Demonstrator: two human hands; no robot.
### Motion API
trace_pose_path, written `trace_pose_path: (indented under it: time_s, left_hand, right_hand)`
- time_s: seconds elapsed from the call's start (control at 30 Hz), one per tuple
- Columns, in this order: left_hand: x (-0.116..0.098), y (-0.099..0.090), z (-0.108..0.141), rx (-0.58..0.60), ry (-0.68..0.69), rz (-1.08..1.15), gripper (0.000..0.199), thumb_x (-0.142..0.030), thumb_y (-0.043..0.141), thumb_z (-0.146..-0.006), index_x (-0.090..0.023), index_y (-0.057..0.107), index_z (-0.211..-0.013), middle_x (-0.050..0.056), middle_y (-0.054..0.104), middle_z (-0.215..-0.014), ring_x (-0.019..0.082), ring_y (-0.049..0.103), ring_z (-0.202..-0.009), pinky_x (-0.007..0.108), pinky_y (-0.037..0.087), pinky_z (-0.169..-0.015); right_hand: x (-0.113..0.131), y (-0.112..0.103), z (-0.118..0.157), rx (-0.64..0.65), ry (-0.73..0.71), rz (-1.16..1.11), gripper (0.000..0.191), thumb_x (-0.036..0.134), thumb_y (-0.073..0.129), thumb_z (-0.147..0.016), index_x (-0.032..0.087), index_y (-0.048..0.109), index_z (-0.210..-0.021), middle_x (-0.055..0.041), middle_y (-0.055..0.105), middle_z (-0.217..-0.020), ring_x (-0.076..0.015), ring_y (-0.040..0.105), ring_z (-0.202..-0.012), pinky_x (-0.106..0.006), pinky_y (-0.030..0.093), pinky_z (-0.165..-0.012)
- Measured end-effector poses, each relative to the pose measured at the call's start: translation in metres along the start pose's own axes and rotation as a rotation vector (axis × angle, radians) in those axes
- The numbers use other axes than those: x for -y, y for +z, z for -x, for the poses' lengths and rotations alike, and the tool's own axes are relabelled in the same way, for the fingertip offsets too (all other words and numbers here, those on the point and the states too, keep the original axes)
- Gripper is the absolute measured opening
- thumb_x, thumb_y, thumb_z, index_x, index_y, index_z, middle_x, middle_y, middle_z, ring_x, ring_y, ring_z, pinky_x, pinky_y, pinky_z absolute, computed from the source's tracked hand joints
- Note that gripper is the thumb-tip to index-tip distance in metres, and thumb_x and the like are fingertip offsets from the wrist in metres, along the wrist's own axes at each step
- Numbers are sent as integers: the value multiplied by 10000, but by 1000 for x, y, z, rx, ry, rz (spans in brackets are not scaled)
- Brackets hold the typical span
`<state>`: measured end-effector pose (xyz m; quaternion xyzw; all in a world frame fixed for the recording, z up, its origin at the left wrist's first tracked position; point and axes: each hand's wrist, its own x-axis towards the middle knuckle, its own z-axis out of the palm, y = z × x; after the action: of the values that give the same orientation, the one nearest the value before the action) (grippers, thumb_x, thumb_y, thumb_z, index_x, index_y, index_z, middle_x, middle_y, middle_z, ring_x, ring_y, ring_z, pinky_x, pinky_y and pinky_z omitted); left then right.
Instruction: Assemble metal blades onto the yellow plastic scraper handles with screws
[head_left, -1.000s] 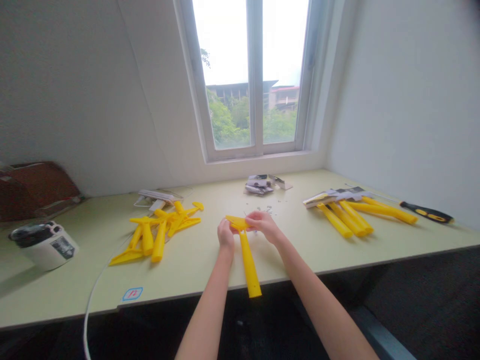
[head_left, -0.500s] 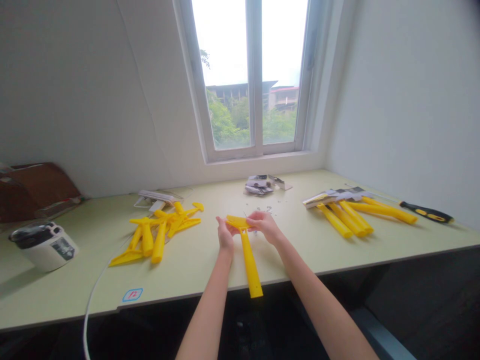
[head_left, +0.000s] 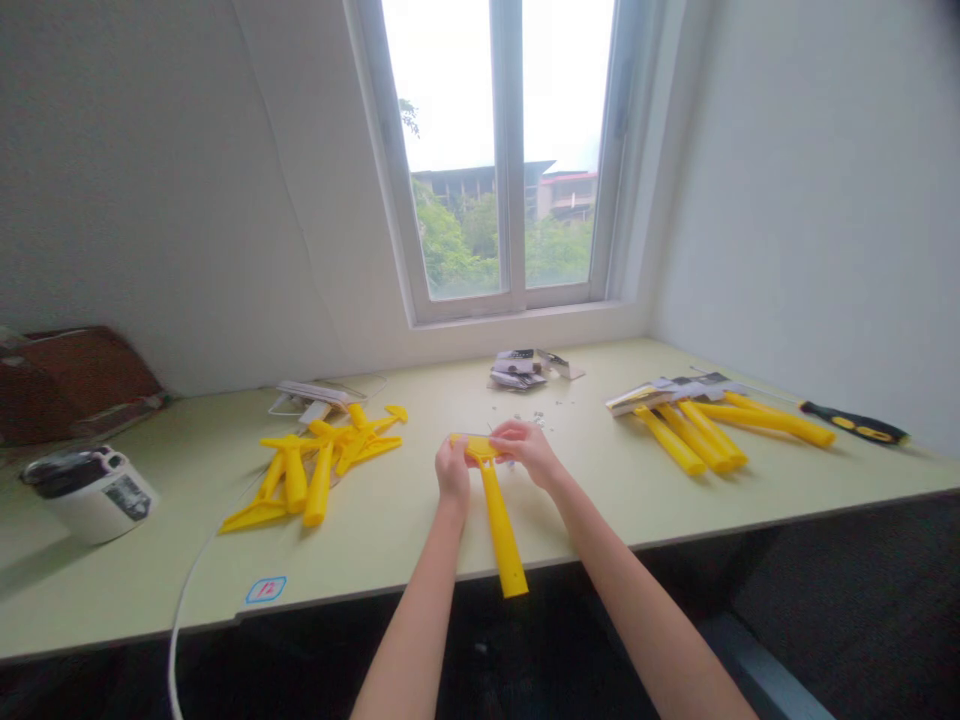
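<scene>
A yellow plastic scraper (head_left: 502, 530) is held at its wide head between both hands, its handle pointing down toward me past the table's front edge. My left hand (head_left: 453, 470) is closed on the left end of the head. At the right end, my right hand (head_left: 526, 445) grips the head with bent fingers. Small metal bits (head_left: 537, 417) lie scattered just beyond my hands. To the left is a loose pile of yellow scraper parts (head_left: 319, 480). On the right, several yellow-handled scrapers (head_left: 697, 440) with metallic or printed heads lie side by side.
Silvery and dark packets (head_left: 517, 370) lie near the window. A black-and-yellow screwdriver (head_left: 853, 424) is at the far right. At the left stand a white container with a black top (head_left: 94, 495) and a brown box (head_left: 75, 380). A white cable (head_left: 180, 600) crosses the front edge.
The fingers of my left hand have closed over the left end of the scraper head; before, the thumb stuck up. The handle's lower end has shifted very slightly right.
</scene>
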<state>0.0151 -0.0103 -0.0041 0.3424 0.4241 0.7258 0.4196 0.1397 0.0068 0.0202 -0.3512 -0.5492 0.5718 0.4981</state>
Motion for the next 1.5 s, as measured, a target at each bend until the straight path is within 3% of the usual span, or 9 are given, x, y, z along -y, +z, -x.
trace_pose_path:
  time_s: [0.5,0.73,1.03,1.2,1.5]
  left_hand:
    - [3,-1,-1,23,13,-51,215,-350,559,-641,-141,522,-670,-4,552,-564,129,540,-490,260,443,-486]
    - [-5,3,9,258,-272,100,369,-443,565,-681,-160,518,-913,42,618,-784,115,564,-466,263,452,-486]
    - [0,6,12,366,-351,-49,326,-452,480,-708,-137,476,-793,-16,509,-473,126,495,-332,218,353,-325]
    - [-3,8,7,447,-348,25,241,-391,449,-691,-155,430,-739,-38,473,-438,92,415,-263,189,255,-262]
    - [-2,6,11,573,-409,-76,221,-345,438,-698,-161,409,-816,-58,448,-454,87,404,-266,184,252,-265]
  right_hand:
    - [-3,-2,-2,5,-19,-17,312,286,718,-544,172,607,-813,7,627,-600,-136,603,-566,-252,499,-527]
    - [-5,0,-5,-85,-85,-68,321,286,717,-534,174,552,-786,37,581,-546,-130,587,-518,-241,487,-482]
    - [-7,1,-5,-108,-147,-48,305,322,705,-541,175,561,-767,40,575,-540,-116,555,-479,-248,471,-471]
    - [-9,-1,-7,-79,-142,34,249,313,680,-567,175,573,-745,43,559,-519,-105,523,-471,-228,414,-460]
    - [-4,-14,-10,-74,26,188,228,267,605,-595,178,639,-802,-7,627,-678,-151,559,-673,-260,411,-602]
